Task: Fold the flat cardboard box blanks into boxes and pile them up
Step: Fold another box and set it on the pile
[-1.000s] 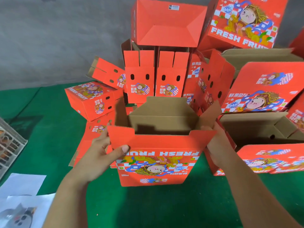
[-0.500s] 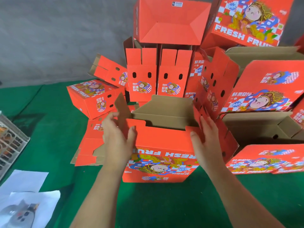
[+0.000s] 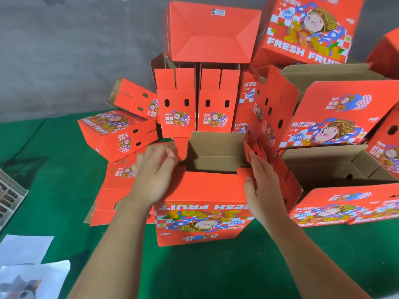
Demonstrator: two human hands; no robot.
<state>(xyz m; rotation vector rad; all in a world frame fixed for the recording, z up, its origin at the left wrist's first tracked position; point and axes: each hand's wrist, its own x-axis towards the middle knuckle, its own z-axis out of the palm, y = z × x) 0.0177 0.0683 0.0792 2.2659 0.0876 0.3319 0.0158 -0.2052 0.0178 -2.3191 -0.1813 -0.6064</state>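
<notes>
The half-folded box is stood upright on the green counter, its open top turned upward and its long axis run from left to right across the view. The printed front panel is faced toward the person, with the lettering seen upside down. The brown inside is shown through the opening, just beyond the fingers.

The left hand is laid on the box's upper left corner, its fingers curled over a red flap there; they are blurred, so the exact grip cannot be told. The right hand is set on the upper right corner, its fingers held fairly straight against the side flap while the thumb is pressed on the front panel's edge.

Just right of the right fingers, a perforated red panel is leaned close over the box's right flap. Beyond the fingers, two upright folded boxes are stood side by side, with an open box laid on top. Left of the left fingers, a closed box is tilted on flat blanks. Further right, an open brown-lined box and other printed boxes are crowded together.

Open green counter is left nearer the person than the fingers and far to the left, where white papers and a grey crate are seen at the frame's edge.
</notes>
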